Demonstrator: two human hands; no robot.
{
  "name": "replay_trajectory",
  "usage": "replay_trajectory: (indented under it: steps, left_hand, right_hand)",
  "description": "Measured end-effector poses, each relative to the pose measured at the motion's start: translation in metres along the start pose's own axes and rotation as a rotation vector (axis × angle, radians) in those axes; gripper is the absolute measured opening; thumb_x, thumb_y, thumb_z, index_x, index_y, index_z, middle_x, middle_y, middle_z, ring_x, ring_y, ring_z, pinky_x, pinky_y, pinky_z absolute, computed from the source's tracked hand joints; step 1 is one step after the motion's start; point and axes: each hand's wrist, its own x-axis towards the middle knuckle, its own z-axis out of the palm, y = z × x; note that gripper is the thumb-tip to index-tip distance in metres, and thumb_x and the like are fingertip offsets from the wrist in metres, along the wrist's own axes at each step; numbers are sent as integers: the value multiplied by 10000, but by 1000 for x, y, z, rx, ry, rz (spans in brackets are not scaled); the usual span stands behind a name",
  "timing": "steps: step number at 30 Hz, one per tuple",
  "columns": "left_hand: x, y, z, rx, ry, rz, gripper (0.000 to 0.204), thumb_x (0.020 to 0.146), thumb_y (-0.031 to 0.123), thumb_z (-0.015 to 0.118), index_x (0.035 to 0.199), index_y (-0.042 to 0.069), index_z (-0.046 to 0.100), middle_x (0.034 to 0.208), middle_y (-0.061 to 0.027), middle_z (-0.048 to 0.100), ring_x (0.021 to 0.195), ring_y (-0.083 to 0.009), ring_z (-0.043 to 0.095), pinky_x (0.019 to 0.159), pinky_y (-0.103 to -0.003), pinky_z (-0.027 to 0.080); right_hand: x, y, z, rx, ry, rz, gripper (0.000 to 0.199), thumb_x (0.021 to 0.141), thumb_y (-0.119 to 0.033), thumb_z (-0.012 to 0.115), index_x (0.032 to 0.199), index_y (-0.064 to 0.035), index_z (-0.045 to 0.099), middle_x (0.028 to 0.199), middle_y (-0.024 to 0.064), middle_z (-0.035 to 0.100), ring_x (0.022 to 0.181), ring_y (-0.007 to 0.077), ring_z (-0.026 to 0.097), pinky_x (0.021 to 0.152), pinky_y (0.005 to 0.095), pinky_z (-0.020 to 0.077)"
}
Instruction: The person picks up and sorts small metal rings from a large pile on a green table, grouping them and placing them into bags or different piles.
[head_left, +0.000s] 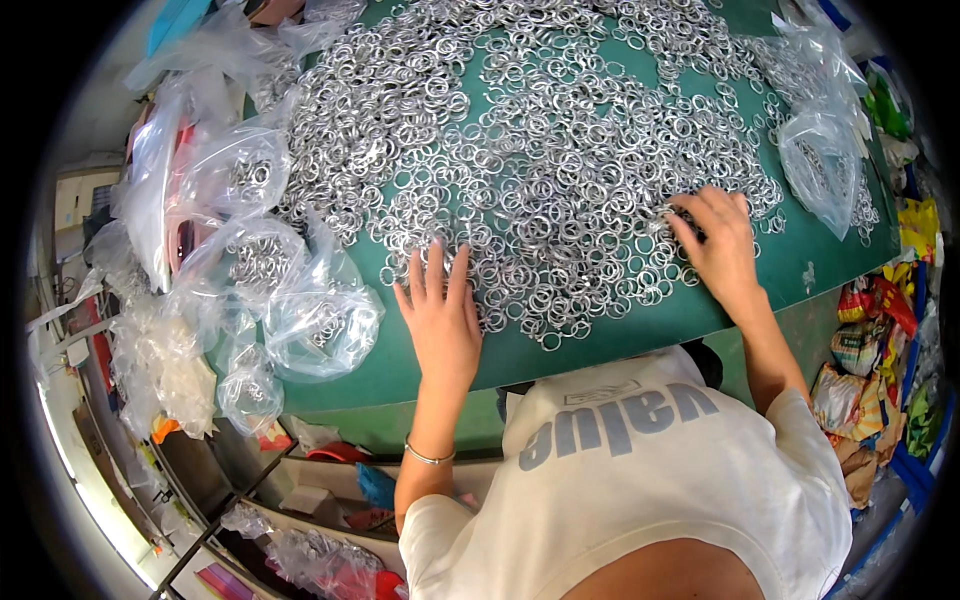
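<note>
A broad layer of silvery metal rings (560,190) covers much of the green tabletop (640,335), piled thickest at the far left. My left hand (440,325) rests at the near edge of the rings, palm down and open. Its fingers are spread, with the tips touching a few rings. At the right side of the layer, my right hand (722,245) bends its fingers over the rings. Thumb and fingers stay apart there, and I see nothing held between them, though the fingertips are partly hidden.
Clear plastic bags (325,315) with rings inside crowd the table's left side. Another plastic bag (825,165) lies at the right. Shelves (290,480) with bags and red items stand below left. Colourful packets (850,400) fill a blue-framed rack at the right.
</note>
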Motion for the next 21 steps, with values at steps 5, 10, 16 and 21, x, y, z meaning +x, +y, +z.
replay_trajectory:
  steps: [5,10,16,21]
  left_hand:
    - [-25,11,4,-183,133,-104,344,832,15,518,1166,89,546,1336,-154,390,1279,-376,302,1034,-543,189]
    - [-26,21,2,-264,210,-124,312,802,-8,551,1101,75,583,1292,-147,423,1253,-380,344,1028,-554,192]
    - [-29,16,3,-258,176,-120,308,808,34,566,1114,72,568,1304,-151,400,1257,-381,326,1018,-582,181]
    - [-27,11,4,-234,119,-159,338,836,131,574,1162,54,527,1392,-171,309,1287,-415,253,1006,-589,204]
  right_hand:
    - [-3,-20,-2,134,-2,30,133,729,-74,661,852,-56,613,715,76,531,681,240,508,663,347,348]
    - [-9,-52,15,287,-263,-246,157,692,-95,680,832,-56,618,754,50,488,753,213,491,711,338,339]
    - [-10,-54,22,284,-352,-317,115,709,-91,655,802,-46,606,769,54,460,760,214,476,716,340,331]
    - [-11,-51,26,275,-239,-225,89,710,-68,638,778,-52,583,749,61,482,742,217,489,702,344,333]
